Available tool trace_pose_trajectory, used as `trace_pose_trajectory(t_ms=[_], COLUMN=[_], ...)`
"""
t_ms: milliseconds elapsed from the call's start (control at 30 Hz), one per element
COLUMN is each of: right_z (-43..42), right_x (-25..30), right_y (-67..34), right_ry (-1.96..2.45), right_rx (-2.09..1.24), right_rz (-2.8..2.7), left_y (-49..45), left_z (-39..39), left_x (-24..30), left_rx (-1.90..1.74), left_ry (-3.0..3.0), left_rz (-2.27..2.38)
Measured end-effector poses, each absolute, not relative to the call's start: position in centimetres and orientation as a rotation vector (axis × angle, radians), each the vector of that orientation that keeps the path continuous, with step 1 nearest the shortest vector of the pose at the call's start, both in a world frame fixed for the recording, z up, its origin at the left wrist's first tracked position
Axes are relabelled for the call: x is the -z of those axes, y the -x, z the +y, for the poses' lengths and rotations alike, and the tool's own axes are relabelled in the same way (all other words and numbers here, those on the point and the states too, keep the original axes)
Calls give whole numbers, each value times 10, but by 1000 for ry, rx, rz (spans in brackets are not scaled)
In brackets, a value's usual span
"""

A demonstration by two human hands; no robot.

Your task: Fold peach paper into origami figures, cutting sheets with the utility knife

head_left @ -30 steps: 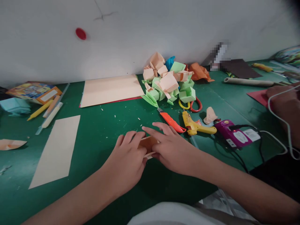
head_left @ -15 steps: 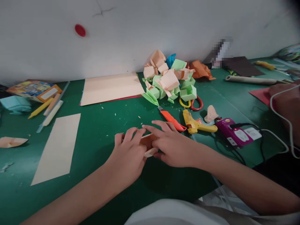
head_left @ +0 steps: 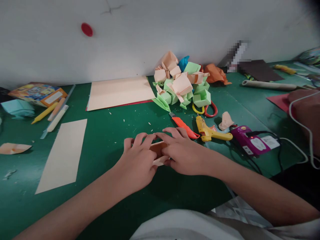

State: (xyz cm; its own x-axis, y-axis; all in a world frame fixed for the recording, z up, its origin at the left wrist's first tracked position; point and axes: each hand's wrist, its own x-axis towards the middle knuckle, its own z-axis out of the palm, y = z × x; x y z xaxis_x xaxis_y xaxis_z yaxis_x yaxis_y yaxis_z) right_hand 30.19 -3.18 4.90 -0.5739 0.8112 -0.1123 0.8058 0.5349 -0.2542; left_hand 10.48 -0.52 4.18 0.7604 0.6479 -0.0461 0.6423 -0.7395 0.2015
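Between my hands, low over the green table, is a small peach folded-paper box [head_left: 159, 161], its hollow facing up. My left hand [head_left: 138, 158] is closed on the box's left end, fingers curled over the far wall. On the right end, my right hand [head_left: 181, 151] grips with thumb and fingers at the walls. Both hands cover most of the box. Just beyond my right hand lie an orange utility knife [head_left: 186, 127] and a yellow hot glue gun [head_left: 211, 132]. A cream paper strip [head_left: 63, 156] lies flat to my left.
Folded paper pieces [head_left: 182, 85] are heaped by the wall, with scissors [head_left: 210, 109] partly under them. A purple power adapter [head_left: 252, 140] with cables sits at right. Cream sheets [head_left: 121, 92] lie at the back. Markers [head_left: 57, 118] lie left. Another person's hand [head_left: 305, 110] shows far right.
The view has shifted slightly. My fingers have drawn a little closer together on the box; both hands keep their hold on it.
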Motion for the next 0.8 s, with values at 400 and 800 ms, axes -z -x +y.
trace_pose_trajectory(t_ms=[400,800], right_z=[-62,-67], right_x=[-40,-25], right_y=[-312,-312], right_ry=[1471,1343], right_rx=[-203,103], right_rz=[-2554,-2335], left_y=[-94,-81], left_z=[-19,-24], left_x=[-45,-18], left_rx=[-360,-1042], left_ry=[-2823,-2822], left_rz=[1028,840])
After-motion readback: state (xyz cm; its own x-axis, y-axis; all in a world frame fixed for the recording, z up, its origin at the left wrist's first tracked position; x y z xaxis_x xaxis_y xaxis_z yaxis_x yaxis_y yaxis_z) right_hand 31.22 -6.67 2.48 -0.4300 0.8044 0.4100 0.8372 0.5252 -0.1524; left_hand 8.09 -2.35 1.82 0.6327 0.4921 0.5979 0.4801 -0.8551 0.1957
